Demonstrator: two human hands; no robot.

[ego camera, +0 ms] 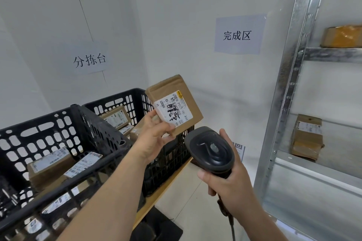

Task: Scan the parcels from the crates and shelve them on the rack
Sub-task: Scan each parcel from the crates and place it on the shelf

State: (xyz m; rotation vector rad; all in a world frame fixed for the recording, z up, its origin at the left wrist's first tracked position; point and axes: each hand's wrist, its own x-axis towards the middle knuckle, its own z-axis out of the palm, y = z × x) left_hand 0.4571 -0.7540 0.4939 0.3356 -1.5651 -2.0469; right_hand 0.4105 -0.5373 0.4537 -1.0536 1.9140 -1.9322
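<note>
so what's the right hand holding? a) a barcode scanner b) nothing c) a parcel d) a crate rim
a: the right hand grips the handle of the dark barcode scanner, while the left hand holds up the labelled parcel.

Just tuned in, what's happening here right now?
A person is mid-scan. The left hand holds up a small cardboard parcel with its shipping label facing the camera, while the right hand grips a black handheld barcode scanner just below it. More parcels wait in the black plastic crates on the left. On the metal rack at right, two parcels already sit on separate shelves.
</note>
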